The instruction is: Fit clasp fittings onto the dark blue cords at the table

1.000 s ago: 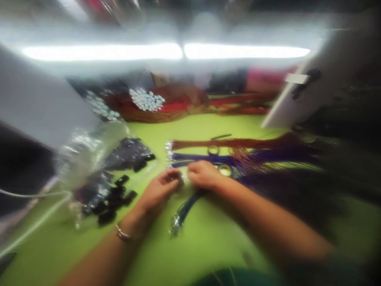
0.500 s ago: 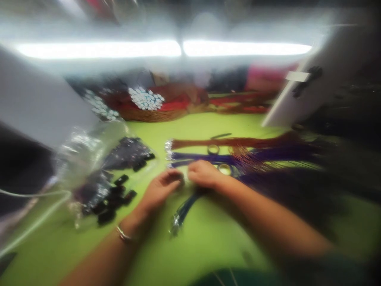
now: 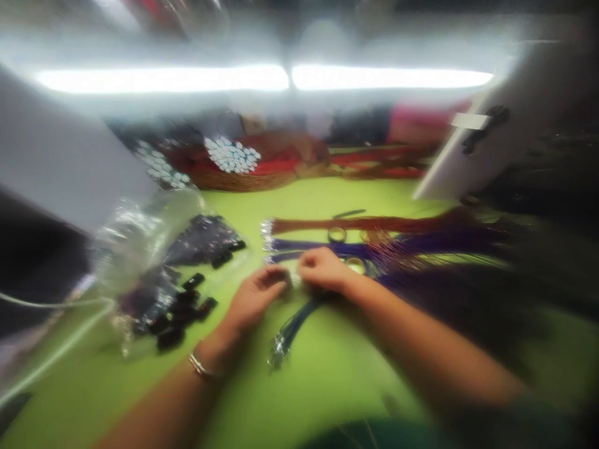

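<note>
My left hand (image 3: 262,290) is closed in a pinch at the middle of the green table, on something too small and blurred to name. Just right of it, my right hand (image 3: 322,268) is also closed, fingers curled, with a pale small bit between the two hands. A dark blue wire bundle (image 3: 299,318) with shiny metal ends lies below my right hand. Behind the hands run a blue-purple wire bundle (image 3: 304,246) and a red-brown wire bundle (image 3: 309,224), both with whitish ends at the left.
Clear plastic bags (image 3: 131,231) and black connector-like pieces (image 3: 180,312) lie on the left of the green table (image 3: 243,405). Two tape rolls, one being a dark ring (image 3: 336,234), sit among the wires. Red wire bundles (image 3: 276,163) lie at the back between grey side panels.
Both hands stay close together in nearly the same place. My right hand has shifted very slightly, and the whole view has moved a little to the right.
</note>
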{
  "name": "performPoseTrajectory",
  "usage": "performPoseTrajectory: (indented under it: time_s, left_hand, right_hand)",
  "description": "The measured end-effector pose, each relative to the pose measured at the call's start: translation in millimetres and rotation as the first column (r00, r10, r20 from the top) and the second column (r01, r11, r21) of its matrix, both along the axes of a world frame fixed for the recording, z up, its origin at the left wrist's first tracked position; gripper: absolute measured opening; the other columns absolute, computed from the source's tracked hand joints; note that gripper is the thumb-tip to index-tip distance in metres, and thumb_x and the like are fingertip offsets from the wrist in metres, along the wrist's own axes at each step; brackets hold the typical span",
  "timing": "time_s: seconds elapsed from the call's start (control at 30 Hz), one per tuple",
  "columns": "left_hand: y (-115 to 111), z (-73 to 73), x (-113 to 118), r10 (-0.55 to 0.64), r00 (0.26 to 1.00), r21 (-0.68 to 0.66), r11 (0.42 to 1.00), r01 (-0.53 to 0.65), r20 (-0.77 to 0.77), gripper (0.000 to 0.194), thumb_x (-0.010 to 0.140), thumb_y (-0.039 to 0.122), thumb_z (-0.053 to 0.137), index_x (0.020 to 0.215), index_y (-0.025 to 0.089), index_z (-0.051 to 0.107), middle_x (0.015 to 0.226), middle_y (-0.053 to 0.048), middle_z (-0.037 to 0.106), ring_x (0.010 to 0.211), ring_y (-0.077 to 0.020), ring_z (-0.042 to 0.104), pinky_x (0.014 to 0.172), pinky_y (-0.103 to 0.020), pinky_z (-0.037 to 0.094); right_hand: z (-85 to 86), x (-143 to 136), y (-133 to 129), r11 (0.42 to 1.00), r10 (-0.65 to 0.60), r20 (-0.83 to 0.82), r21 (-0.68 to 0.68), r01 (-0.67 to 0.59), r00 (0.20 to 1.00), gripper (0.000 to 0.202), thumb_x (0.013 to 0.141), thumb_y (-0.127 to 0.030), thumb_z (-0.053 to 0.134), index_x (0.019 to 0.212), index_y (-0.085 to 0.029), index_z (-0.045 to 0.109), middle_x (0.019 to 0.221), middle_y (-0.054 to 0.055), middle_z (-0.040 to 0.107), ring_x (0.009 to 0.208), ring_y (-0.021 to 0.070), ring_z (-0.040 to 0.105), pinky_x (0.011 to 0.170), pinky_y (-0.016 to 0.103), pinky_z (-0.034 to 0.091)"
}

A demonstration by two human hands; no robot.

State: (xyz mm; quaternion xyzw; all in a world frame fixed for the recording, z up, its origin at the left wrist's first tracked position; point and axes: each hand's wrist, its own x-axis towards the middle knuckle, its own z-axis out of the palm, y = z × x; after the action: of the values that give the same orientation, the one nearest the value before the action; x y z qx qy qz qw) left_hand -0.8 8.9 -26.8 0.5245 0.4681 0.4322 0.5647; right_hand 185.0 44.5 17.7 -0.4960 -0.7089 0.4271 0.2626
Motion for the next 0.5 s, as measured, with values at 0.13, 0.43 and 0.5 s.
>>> performPoseTrajectory:
  time_s: [0.13,0.43,0.5]
  left_hand:
    - [-1.4,3.2,3.5,-0.009,1.000,0.037,0.999,0.010,-0.010,0.030,0.071,0.026,0.070,0.100,0.018,0.065,0.095,-0.007,0.069,0.088,-0.0196,0.063,0.086,-0.037,0.048]
    - [-1.4,1.0,6.4,-0.078,0.991,0.118,0.989,0.091,-0.110,0.025,0.072,0.027,0.069,0.095,0.018,0.065,0.094,-0.007,0.069,0.088,-0.0209,0.063,0.088,-0.038,0.047]
    - [-0.6,0.9,4.6,-0.071,0.994,0.111,0.991,0.080,-0.085,0.026,0.073,0.027,0.069,0.097,0.018,0.064,0.095,-0.007,0.069,0.088,-0.0205,0.063,0.088,-0.038,0.047]
  right_hand:
    - [-6.2,-2.1,-1.6,0.998,0.016,0.061,0.067,-0.021,0.998,0.010,0.063,-0.013,0.053,0.059,-0.014,0.061,0.052,-0.003,0.056,0.051,0.0076,0.047,0.050,0.018,0.034]
    - [-16.5,-10.0,-8.1,0.989,-0.043,0.195,0.149,0.014,0.980,0.012,0.063,-0.016,0.052,0.057,-0.014,0.063,0.054,-0.001,0.057,0.051,0.0082,0.044,0.050,0.020,0.031]
    - [-14.6,-9.1,-7.6,0.986,-0.030,0.185,0.169,-0.001,0.982,0.012,0.063,-0.016,0.052,0.056,-0.014,0.062,0.053,-0.001,0.056,0.051,0.0082,0.044,0.049,0.020,0.030]
